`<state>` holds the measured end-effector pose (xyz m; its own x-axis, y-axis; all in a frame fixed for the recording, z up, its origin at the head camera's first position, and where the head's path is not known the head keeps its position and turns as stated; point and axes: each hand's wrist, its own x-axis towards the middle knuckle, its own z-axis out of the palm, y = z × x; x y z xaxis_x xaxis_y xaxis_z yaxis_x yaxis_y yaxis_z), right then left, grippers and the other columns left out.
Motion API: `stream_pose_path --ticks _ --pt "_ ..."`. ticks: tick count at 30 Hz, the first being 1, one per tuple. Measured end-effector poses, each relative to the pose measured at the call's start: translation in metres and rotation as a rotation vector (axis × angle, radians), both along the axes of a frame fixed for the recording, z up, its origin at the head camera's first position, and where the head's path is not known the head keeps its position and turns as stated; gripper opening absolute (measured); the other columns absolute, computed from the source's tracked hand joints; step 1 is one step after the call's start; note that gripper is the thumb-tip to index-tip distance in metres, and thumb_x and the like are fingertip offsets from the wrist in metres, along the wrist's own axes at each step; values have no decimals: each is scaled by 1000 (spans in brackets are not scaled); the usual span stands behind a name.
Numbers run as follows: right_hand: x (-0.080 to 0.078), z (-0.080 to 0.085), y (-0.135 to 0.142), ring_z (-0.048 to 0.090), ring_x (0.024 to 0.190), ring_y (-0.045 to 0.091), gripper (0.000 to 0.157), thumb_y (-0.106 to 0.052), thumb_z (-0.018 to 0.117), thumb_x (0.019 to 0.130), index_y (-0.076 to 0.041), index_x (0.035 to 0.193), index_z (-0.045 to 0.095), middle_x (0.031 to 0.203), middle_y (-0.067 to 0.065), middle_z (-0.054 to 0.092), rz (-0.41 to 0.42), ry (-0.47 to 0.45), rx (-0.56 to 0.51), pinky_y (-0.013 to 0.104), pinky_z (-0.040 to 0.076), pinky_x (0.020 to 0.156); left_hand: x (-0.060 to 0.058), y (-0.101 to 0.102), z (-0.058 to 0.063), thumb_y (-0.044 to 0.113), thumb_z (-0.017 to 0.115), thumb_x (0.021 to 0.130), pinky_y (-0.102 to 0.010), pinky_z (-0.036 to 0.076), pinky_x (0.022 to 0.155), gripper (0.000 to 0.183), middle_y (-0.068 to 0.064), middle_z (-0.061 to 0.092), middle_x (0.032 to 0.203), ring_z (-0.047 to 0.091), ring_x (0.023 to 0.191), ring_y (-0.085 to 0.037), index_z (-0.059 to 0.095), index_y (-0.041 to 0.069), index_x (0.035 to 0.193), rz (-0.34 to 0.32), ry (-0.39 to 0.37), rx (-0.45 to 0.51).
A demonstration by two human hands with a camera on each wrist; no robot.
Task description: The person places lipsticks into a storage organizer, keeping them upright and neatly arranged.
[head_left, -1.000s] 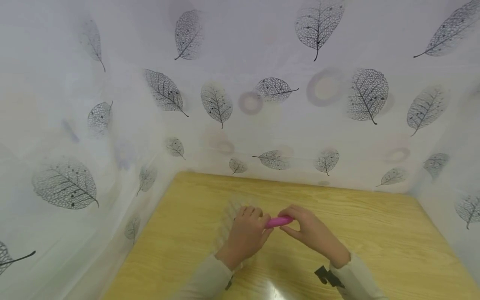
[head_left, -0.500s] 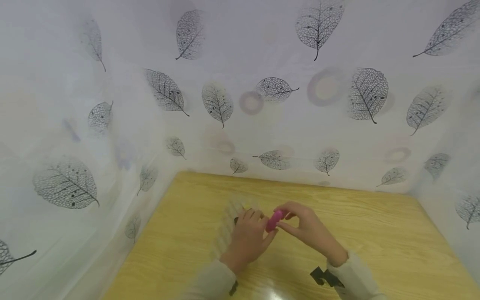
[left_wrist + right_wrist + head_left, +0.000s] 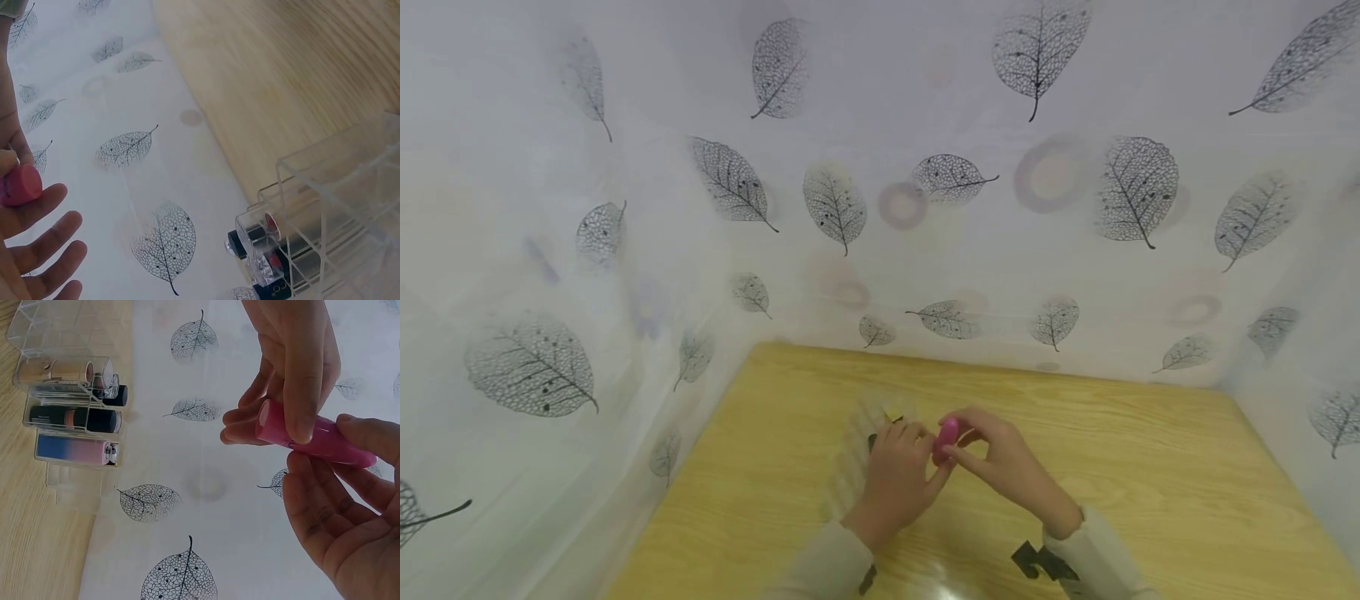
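Observation:
A glossy pink lipstick tube (image 3: pixel 948 437) is held between both hands above the table. My left hand (image 3: pixel 897 477) pinches one end of the tube between thumb and finger, its other fingers extended. My right hand (image 3: pixel 1017 462) pinches the other end with thumb and fingertips. In the right wrist view the closed pink lipstick (image 3: pixel 322 439) lies slantwise across the fingers, its flat end to the left. In the left wrist view only the flat end of the lipstick (image 3: pixel 26 185) shows, and the fingers cover the rest.
A clear organizer (image 3: pixel 53 472) with slots stands on the wood-grain table (image 3: pixel 1112 467), left of the hands. It holds several cosmetic tubes, among them a blue-and-pink one (image 3: pixel 72 450) and a dark one (image 3: pixel 75 419). A white leaf-print sheet (image 3: pixel 880 250) surrounds the table.
The lipstick has turned from nearly level to steeply tilted in the head view. My right hand has moved slightly left, closer to the left hand.

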<state>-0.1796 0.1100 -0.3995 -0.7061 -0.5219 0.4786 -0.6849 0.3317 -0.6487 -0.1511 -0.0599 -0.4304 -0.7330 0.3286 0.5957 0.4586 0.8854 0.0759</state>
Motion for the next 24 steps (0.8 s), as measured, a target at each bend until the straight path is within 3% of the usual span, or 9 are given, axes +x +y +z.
stream_pose_path --ticks 8,15,20,24 --pt "-3 3 2 63 85 7 32 1 71 76 -1 106 61 94 5 68 -11 18 2 28 56 70 -1 -17 -8 46 67 79 -31 47 85 30 5 61 89 56 87 -12 63 19 90 -8 -96 -70" --pt "-4 2 5 62 84 6 34 3 71 75 0 107 61 92 3 68 -30 12 15 27 56 70 -9 -50 -18 38 70 78 -33 50 82 32 1 66 92 61 88 -16 67 14 99 71 -80 -85" --pt "-4 0 6 62 83 6 33 2 71 75 0 106 62 91 4 68 -33 15 17 27 56 70 -16 -73 -26 34 70 77 -36 50 82 25 -2 66 90 62 87 -20 66 14 91 148 -80 -65" --pt "-4 -2 7 63 82 8 32 3 70 75 -2 105 62 91 4 67 -30 15 16 27 56 70 -21 -87 -31 29 69 78 -38 49 80 22 -5 67 89 62 85 -22 66 11 91 169 -87 -23"
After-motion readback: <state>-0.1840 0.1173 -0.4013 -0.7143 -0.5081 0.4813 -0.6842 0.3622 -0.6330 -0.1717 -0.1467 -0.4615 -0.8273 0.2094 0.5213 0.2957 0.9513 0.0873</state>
